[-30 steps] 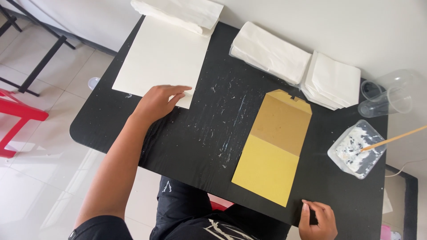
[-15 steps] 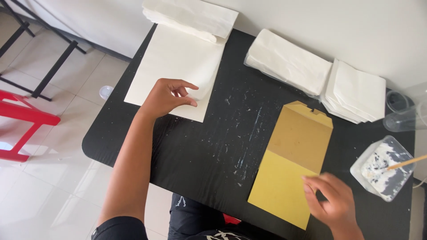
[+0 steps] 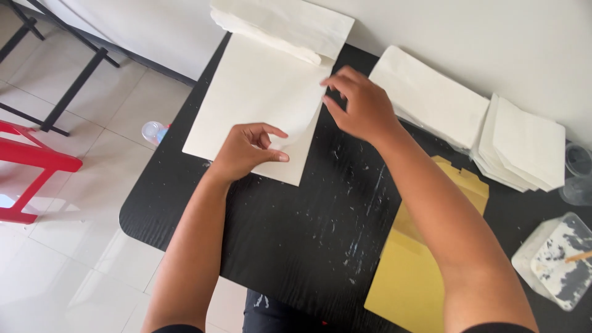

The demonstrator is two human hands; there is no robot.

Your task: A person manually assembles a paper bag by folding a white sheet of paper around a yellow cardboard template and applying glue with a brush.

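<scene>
Right hand (image 3: 361,106) has moved off the yellow envelope (image 3: 425,271) across to the white paper stack (image 3: 256,98) at the black table's (image 3: 296,240) far-left side. Left hand (image 3: 246,151) pinches the top sheet's (image 3: 295,117) lifted corner; right fingers, loosely curled, touch its edge, grip unclear.

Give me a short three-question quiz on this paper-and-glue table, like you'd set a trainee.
1. Which hand pinches the curling corner of the top white sheet?
2. True or false: the yellow envelope lies under the right forearm.
3. The stick rests in: A) the clear cup, B) the glue tray, C) the folded white stacks.

Key:
1. The left hand; the right hand rests at the sheet's right edge.
2. True.
3. B.
</scene>
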